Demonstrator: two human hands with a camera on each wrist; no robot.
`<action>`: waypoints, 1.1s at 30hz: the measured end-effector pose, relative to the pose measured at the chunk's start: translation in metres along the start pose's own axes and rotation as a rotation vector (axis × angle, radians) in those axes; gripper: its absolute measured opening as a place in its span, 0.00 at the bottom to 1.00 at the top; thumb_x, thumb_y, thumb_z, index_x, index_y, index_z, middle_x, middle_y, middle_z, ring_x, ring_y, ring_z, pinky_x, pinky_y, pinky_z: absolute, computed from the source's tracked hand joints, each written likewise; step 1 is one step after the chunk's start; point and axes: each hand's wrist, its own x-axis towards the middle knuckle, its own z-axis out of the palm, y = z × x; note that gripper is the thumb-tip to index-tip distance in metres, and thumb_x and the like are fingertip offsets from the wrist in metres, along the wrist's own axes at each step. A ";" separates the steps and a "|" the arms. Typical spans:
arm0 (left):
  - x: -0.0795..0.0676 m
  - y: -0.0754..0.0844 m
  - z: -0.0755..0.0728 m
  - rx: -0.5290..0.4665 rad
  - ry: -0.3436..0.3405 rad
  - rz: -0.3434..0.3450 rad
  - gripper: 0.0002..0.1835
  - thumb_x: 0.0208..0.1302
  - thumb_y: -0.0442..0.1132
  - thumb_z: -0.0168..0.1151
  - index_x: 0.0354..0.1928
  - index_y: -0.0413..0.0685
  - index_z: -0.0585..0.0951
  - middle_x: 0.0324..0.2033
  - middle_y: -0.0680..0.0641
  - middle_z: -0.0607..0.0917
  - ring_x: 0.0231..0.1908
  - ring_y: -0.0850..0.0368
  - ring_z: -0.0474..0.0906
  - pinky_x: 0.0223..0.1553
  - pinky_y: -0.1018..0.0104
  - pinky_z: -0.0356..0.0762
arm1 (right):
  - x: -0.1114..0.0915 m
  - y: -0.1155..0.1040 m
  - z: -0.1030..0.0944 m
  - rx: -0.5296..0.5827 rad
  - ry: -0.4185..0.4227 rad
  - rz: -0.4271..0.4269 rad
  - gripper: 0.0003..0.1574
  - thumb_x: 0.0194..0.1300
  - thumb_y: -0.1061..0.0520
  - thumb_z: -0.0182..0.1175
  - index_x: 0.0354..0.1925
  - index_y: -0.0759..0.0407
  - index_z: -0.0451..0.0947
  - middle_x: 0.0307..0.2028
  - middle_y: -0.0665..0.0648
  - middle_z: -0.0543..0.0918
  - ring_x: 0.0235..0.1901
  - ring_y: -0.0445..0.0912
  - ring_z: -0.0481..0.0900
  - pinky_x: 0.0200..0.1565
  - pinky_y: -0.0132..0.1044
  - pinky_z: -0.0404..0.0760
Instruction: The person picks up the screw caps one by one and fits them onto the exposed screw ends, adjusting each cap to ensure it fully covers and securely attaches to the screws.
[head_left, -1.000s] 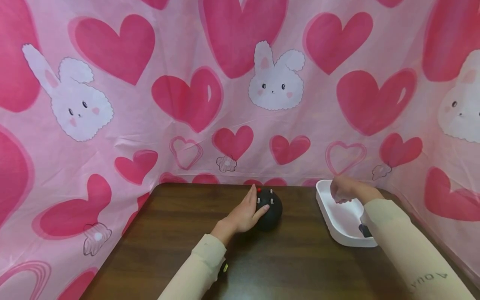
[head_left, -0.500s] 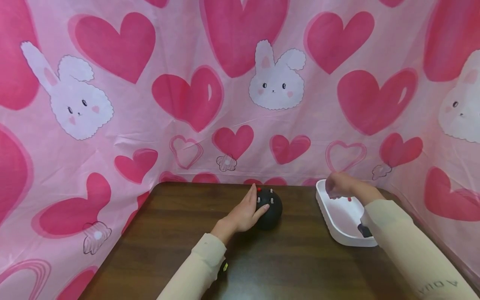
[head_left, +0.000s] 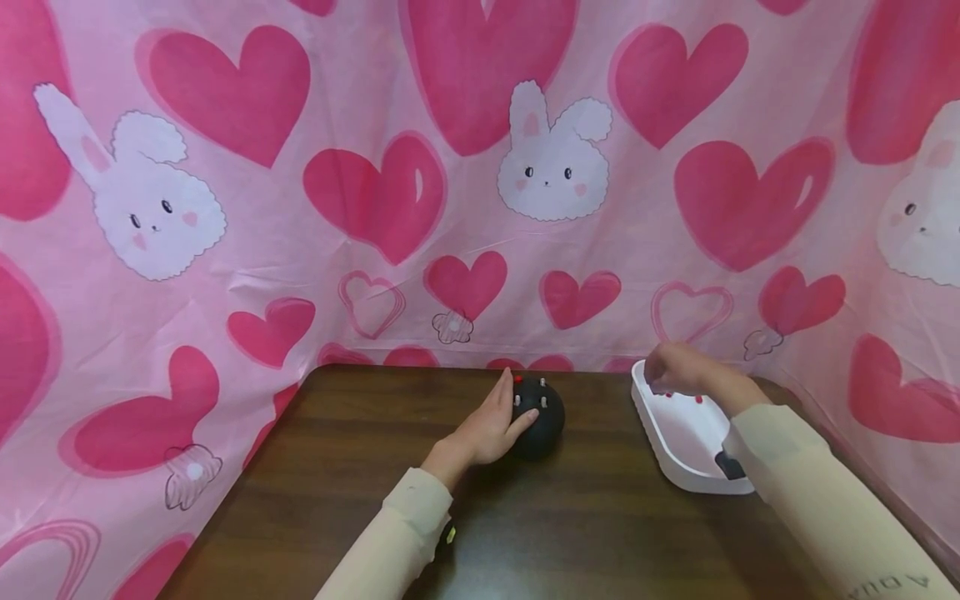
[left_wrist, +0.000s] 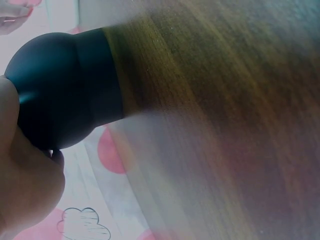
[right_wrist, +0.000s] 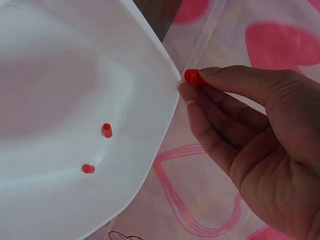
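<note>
My left hand (head_left: 483,429) grips the side of a black ball-shaped stand (head_left: 547,429), thumb at the front and fingers along its left side. Short silver pegs (head_left: 543,402) stick up from the top, and a red piece (head_left: 518,379) sits at the back left. In the left wrist view the stand's ball (left_wrist: 55,90) joins a cylindrical base on the table. My right hand (head_left: 682,369) is over the far end of a white tray (head_left: 652,421). Seen from the right wrist, thumb and forefinger pinch a small red tubular cap (right_wrist: 192,76) near the tray's rim.
Two more red caps (right_wrist: 107,130) lie inside the tray, at its far end. A small black object (head_left: 729,465) shows beside the right cuff, partly hidden. The brown wooden table (head_left: 360,450) borders a pink curtain (head_left: 465,217) with hearts and rabbits.
My right hand has lifted and shifted left toward the tray's far left corner, uncovering red caps in the tray. The left hand and black stand have stayed in place.
</note>
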 end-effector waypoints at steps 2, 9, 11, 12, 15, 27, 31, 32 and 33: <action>0.000 0.000 0.000 0.003 0.002 0.001 0.52 0.74 0.70 0.43 0.82 0.49 0.33 0.82 0.48 0.39 0.81 0.51 0.40 0.77 0.51 0.51 | 0.000 0.000 0.000 -0.005 0.008 -0.013 0.05 0.59 0.69 0.67 0.36 0.66 0.86 0.28 0.54 0.85 0.27 0.45 0.82 0.32 0.42 0.86; 0.000 0.000 0.001 0.012 -0.001 -0.002 0.52 0.74 0.70 0.43 0.82 0.50 0.33 0.82 0.48 0.39 0.81 0.51 0.40 0.77 0.51 0.51 | 0.000 -0.003 -0.001 -0.021 0.040 -0.071 0.05 0.59 0.71 0.67 0.36 0.68 0.86 0.28 0.54 0.86 0.26 0.44 0.81 0.32 0.41 0.86; 0.000 0.000 0.000 0.012 -0.003 -0.007 0.52 0.74 0.70 0.42 0.82 0.50 0.33 0.82 0.49 0.39 0.81 0.51 0.39 0.77 0.51 0.51 | 0.000 -0.005 -0.001 -0.023 0.046 -0.081 0.05 0.59 0.71 0.67 0.36 0.68 0.86 0.28 0.54 0.86 0.26 0.44 0.81 0.32 0.41 0.86; 0.000 0.000 0.001 0.011 -0.002 -0.006 0.51 0.74 0.70 0.42 0.82 0.50 0.33 0.82 0.49 0.39 0.81 0.51 0.40 0.77 0.50 0.51 | -0.001 -0.007 -0.002 -0.022 0.050 -0.080 0.05 0.59 0.71 0.67 0.36 0.68 0.87 0.28 0.54 0.86 0.26 0.44 0.81 0.32 0.41 0.86; 0.000 0.000 0.000 0.010 0.000 -0.007 0.51 0.74 0.70 0.42 0.82 0.50 0.33 0.82 0.49 0.39 0.81 0.51 0.40 0.77 0.50 0.51 | -0.001 -0.011 -0.002 -0.027 0.061 -0.102 0.05 0.59 0.71 0.67 0.35 0.67 0.87 0.29 0.55 0.87 0.26 0.44 0.81 0.30 0.41 0.86; 0.001 -0.001 0.002 0.013 -0.004 -0.002 0.51 0.74 0.70 0.42 0.82 0.49 0.33 0.82 0.48 0.39 0.81 0.50 0.40 0.77 0.50 0.51 | 0.000 -0.017 0.003 -0.065 0.125 -0.143 0.01 0.59 0.67 0.70 0.32 0.65 0.86 0.28 0.51 0.85 0.27 0.43 0.80 0.30 0.38 0.84; 0.001 -0.001 0.001 0.007 -0.006 -0.007 0.51 0.74 0.70 0.42 0.82 0.50 0.33 0.82 0.48 0.40 0.81 0.50 0.40 0.77 0.50 0.52 | 0.000 -0.018 0.004 -0.062 0.151 -0.155 0.04 0.59 0.68 0.69 0.32 0.61 0.87 0.29 0.51 0.86 0.29 0.43 0.81 0.30 0.36 0.84; 0.001 -0.001 0.001 0.006 -0.007 -0.007 0.51 0.74 0.70 0.42 0.82 0.50 0.33 0.82 0.48 0.40 0.81 0.50 0.40 0.77 0.50 0.52 | 0.000 -0.019 0.005 -0.052 0.155 -0.155 0.05 0.59 0.69 0.69 0.32 0.61 0.87 0.29 0.51 0.86 0.28 0.43 0.81 0.29 0.36 0.84; 0.001 -0.001 0.001 0.007 -0.007 -0.007 0.51 0.74 0.70 0.42 0.82 0.50 0.32 0.82 0.48 0.40 0.81 0.50 0.41 0.77 0.49 0.52 | -0.001 -0.020 0.005 -0.041 0.157 -0.157 0.05 0.59 0.69 0.69 0.32 0.60 0.87 0.29 0.51 0.87 0.28 0.43 0.82 0.28 0.36 0.83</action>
